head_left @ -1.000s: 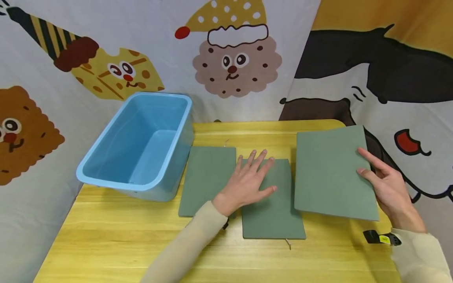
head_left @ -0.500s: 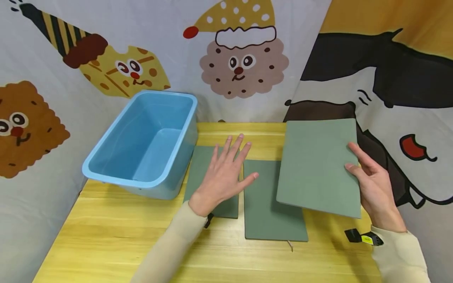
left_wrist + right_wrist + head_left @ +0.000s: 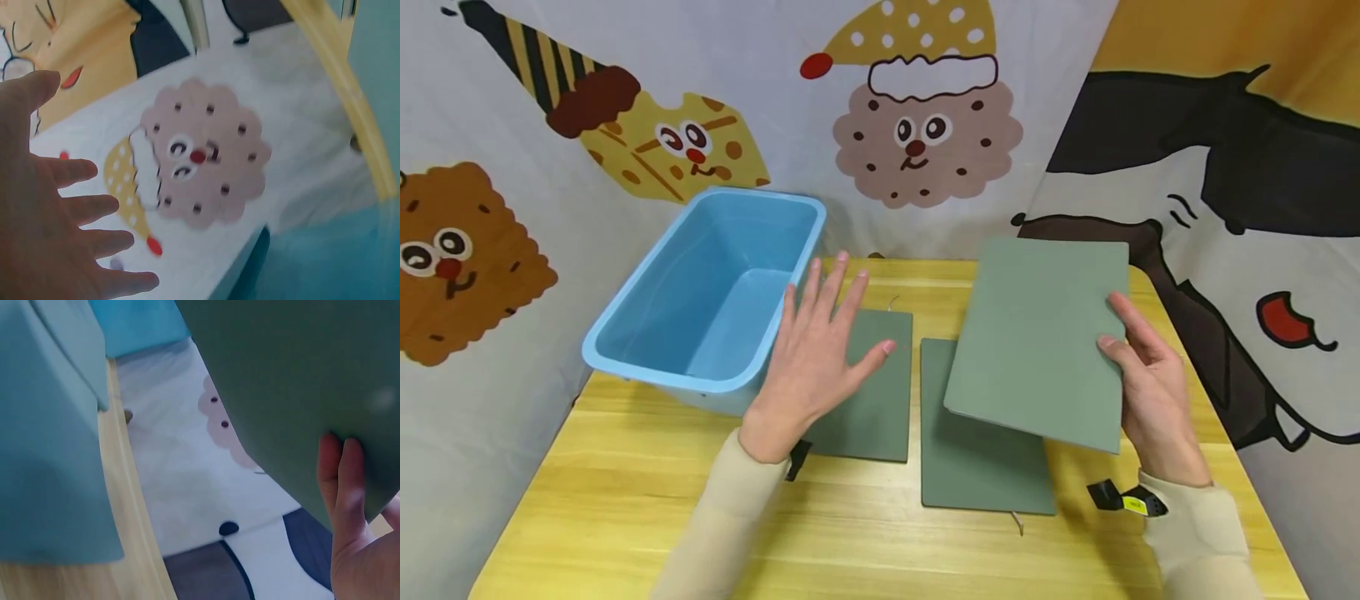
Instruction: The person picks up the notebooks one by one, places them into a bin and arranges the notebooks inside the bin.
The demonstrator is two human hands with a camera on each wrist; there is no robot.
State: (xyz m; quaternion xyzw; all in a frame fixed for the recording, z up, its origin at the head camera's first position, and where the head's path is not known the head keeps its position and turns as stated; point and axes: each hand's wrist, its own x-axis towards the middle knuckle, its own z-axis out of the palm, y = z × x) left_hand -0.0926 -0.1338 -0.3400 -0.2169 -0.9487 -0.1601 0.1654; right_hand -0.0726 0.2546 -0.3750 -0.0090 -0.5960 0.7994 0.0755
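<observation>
Well, I see right hand (image 3: 1157, 392) pinching raised board (image 3: 1037, 342) by edge, partly over lower board (image 3: 985, 479) — left hand (image 3: 808, 367) spread, empty. One-sided grip might let raised board twist, slip.

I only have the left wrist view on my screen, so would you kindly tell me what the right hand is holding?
Observer: The right hand grips a green board by its right edge in the head view.
Operator: Thank you; how many other boards show on the table?
Observer: Two show in the head view: the left board beside the bin, partly hidden by the left hand, and the right board, partly hidden by the held one.
</observation>
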